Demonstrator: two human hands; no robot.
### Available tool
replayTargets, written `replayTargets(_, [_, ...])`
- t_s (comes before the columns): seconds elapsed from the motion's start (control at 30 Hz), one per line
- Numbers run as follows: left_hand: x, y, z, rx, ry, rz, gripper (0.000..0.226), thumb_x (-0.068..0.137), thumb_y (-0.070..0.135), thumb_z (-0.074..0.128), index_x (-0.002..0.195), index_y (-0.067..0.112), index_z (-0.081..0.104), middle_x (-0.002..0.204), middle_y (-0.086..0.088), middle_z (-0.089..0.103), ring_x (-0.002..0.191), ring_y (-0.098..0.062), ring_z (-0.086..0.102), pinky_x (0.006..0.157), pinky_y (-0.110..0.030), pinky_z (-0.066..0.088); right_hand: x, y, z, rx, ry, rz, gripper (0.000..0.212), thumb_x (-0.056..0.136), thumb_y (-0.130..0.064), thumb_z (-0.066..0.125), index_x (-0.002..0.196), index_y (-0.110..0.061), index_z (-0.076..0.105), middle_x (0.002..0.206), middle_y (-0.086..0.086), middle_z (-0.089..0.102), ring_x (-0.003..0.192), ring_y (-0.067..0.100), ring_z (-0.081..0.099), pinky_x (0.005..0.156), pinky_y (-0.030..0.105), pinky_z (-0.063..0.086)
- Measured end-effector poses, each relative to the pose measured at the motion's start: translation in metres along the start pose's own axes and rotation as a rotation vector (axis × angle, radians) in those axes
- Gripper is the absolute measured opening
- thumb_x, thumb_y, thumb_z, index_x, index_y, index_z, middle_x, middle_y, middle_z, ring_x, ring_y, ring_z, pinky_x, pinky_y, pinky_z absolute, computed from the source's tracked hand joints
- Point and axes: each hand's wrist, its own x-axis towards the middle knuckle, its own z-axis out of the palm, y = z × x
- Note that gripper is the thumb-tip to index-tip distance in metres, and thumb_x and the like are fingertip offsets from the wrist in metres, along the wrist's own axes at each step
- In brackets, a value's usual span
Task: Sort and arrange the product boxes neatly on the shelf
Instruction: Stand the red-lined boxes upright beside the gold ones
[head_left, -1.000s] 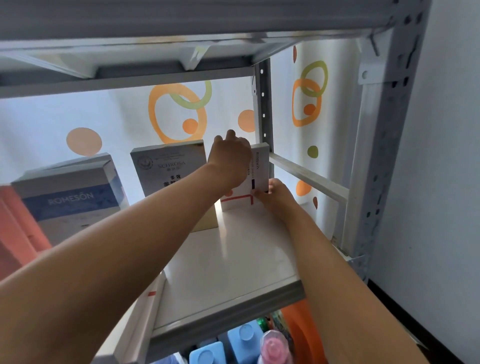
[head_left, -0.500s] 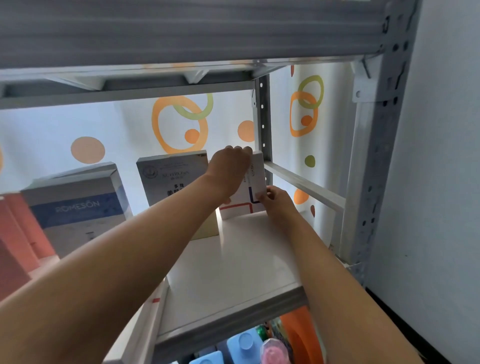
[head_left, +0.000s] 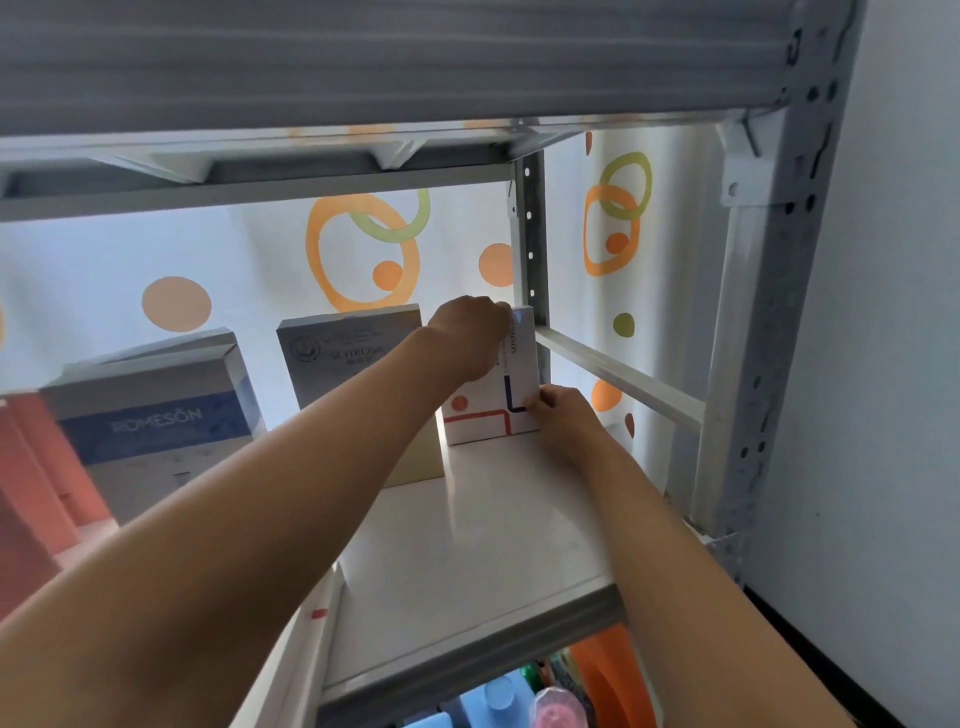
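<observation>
A white box with red and blue lines (head_left: 485, 418) stands upright at the back right corner of the white shelf board (head_left: 467, 551), against the rear post. My left hand (head_left: 470, 338) grips its top edge from above. My right hand (head_left: 563, 423) pinches its lower right edge. Left of it stands a grey SCHROSA box (head_left: 337, 358), partly hidden by my left forearm. Further left is a grey and blue ROMESON box (head_left: 156, 421), and red-orange boxes (head_left: 31, 483) at the far left.
The shelf above (head_left: 363, 67) hangs low over the boxes. Grey perforated posts (head_left: 769, 312) and a cross rail (head_left: 618, 374) close the right side. A wall is at the right. Blue and pink bottle tops (head_left: 519, 701) and an orange object show on the shelf below.
Both hands have kept their hold on the white box, which has shifted slightly against the rear post. The view has tilted down a little.
</observation>
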Motion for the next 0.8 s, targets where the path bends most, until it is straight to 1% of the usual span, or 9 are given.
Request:
replayTargets(0.07, [0.0,0.002,-0.005,-0.002,-0.001,0.002,0.026,0.095,0.009,0.048,0.121,0.009,0.051,0.093,-0.005,0.056,0.077,-0.02,0.051,0.067,-0.029,0.044,0.001,0.0,0.0,0.014,0.005,0.009,0.028,0.101,-0.024,0.046,0.112,-0.01,0.068,0.103,0.007,0.07,0.093,0.025,0.065,0.084,0.031,0.052])
replayTargets(0.13, [0.0,0.003,-0.007,-0.015,0.015,-0.004,0.026,0.096,0.011,0.048,0.121,0.009,0.053,0.096,-0.005,0.061,0.074,-0.02,0.05,0.068,-0.029,0.046,0.002,-0.002,0.0,0.039,0.006,0.022,0.028,0.101,-0.025,0.047,0.111,-0.011,0.068,0.102,0.007,0.07,0.092,0.024,0.066,0.083,0.031,0.053])
replayTargets(0.23, [-0.002,0.004,-0.005,-0.036,0.056,-0.031,0.023,0.096,0.013,0.048,0.118,0.007,0.055,0.085,-0.003,0.053,0.074,-0.021,0.051,0.068,-0.03,0.046,0.001,-0.004,0.001,0.067,0.007,0.038,0.026,0.1,-0.027,0.05,0.109,-0.012,0.068,0.1,0.006,0.071,0.091,0.024,0.067,0.086,0.033,0.055])
replayTargets(0.3, [-0.006,0.006,-0.001,-0.046,0.087,-0.05,0.021,0.096,0.015,0.049,0.114,0.006,0.055,0.087,-0.006,0.055,0.081,-0.023,0.056,0.068,-0.032,0.046,0.001,-0.004,0.001,0.082,0.006,0.055,0.027,0.098,-0.03,0.053,0.111,-0.012,0.068,0.101,0.006,0.071,0.092,0.025,0.067,0.089,0.038,0.056])
replayTargets(0.4, [-0.01,0.007,0.004,-0.064,0.113,-0.077,0.023,0.095,0.017,0.05,0.114,0.005,0.054,0.102,-0.011,0.062,0.094,-0.027,0.06,0.073,-0.034,0.05,0.0,-0.005,0.0,0.071,0.009,0.062,0.031,0.094,-0.035,0.057,0.112,-0.013,0.068,0.1,0.005,0.071,0.092,0.023,0.067,0.09,0.041,0.056])
replayTargets(0.5, [-0.012,0.004,0.006,-0.057,0.141,-0.083,0.03,0.094,0.02,0.052,0.12,0.005,0.051,0.109,-0.01,0.058,0.102,-0.026,0.056,0.08,-0.035,0.051,0.001,-0.007,-0.001,0.051,0.014,0.068,0.032,0.091,-0.039,0.062,0.111,-0.014,0.067,0.099,0.003,0.071,0.092,0.021,0.066,0.087,0.039,0.056])
replayTargets(0.6, [-0.014,0.001,0.005,-0.043,0.151,-0.067,0.03,0.094,0.019,0.052,0.12,0.005,0.05,0.111,-0.01,0.058,0.104,-0.026,0.056,0.08,-0.035,0.05,-0.001,-0.008,-0.001,0.064,0.007,0.082,0.03,0.09,-0.037,0.064,0.111,-0.016,0.066,0.101,0.002,0.071,0.093,0.022,0.066,0.086,0.037,0.056])
replayTargets(0.73, [-0.015,0.002,0.007,-0.038,0.165,-0.053,0.031,0.093,0.019,0.053,0.121,0.006,0.05,0.111,-0.01,0.059,0.104,-0.025,0.055,0.077,-0.032,0.047,-0.003,-0.012,-0.002,0.047,0.004,0.082,0.031,0.092,-0.037,0.063,0.113,-0.014,0.064,0.102,0.002,0.068,0.092,0.02,0.063,0.077,0.028,0.05])
replayTargets(0.8, [-0.015,0.004,0.009,-0.039,0.164,-0.046,0.033,0.092,0.019,0.055,0.122,0.006,0.05,0.113,-0.009,0.058,0.107,-0.025,0.054,0.079,-0.032,0.047,-0.005,-0.015,-0.002,0.055,0.003,0.092,0.03,0.092,-0.035,0.063,0.114,-0.013,0.063,0.101,0.002,0.067,0.092,0.02,0.062,0.076,0.027,0.049])
